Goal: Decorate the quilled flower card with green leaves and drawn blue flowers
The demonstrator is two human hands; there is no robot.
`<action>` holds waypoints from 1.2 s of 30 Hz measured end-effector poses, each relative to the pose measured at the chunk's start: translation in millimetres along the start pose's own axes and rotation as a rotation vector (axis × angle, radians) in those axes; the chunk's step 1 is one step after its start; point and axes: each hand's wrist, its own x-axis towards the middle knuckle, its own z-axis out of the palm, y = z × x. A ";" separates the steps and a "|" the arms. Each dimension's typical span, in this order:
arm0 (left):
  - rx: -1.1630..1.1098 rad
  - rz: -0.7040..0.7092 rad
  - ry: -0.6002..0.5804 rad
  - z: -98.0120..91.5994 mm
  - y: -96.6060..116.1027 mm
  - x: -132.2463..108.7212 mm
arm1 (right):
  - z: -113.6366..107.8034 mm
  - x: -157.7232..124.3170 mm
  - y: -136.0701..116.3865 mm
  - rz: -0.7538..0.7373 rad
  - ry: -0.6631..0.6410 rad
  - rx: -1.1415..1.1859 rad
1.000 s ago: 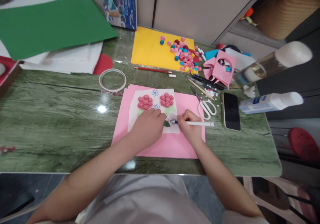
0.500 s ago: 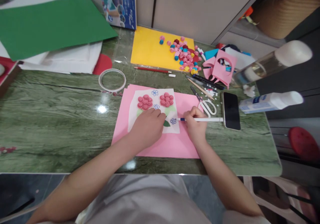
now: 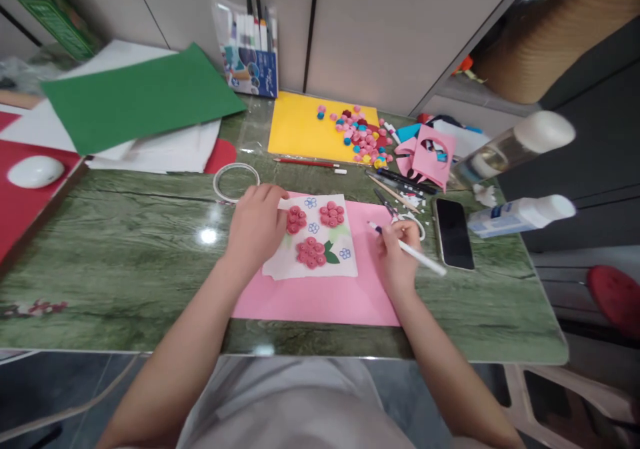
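Note:
My left hand (image 3: 257,225) rests on the left edge of a white paper (image 3: 280,267), its fingers stretched forward and covering that corner. My right hand (image 3: 399,255) grips a white marker (image 3: 423,257), its dark tip raised beside the paper. Three pink flowers made of rolled coils, such as the lower flower (image 3: 311,253), are on the paper. Green leaves (image 3: 331,253) sit by it. Three small blue outlined flowers are drawn there, one a drawn flower (image 3: 345,253) at the right. Beneath lies pink paper (image 3: 320,302).
Scissors (image 3: 419,225) and a phone (image 3: 454,234) lie by my right hand. Beyond are a tape roll (image 3: 216,183), a red pencil (image 3: 307,163), and yellow paper (image 3: 295,125) with many paper coils (image 3: 367,142). A bottle (image 3: 520,215) lies rightward, green paper (image 3: 145,102) leftward.
My left hand has moved left, off the lower coil flower, which now shows. My right hand has drawn the marker back from the drawn flower and tilted it. The view has tipped upward.

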 end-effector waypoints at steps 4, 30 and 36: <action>-0.030 -0.045 -0.056 6.4 -19.7 6.0 | -5.1 -9.3 -11.8 -0.042 0.116 0.065; -0.146 -0.177 -0.081 6.9 -35.5 8.6 | -27.8 -22.3 -7.0 -0.038 0.009 -0.192; -0.354 0.074 -0.062 24.4 -30.9 13.3 | -24.8 -36.6 -2.6 0.096 0.006 0.090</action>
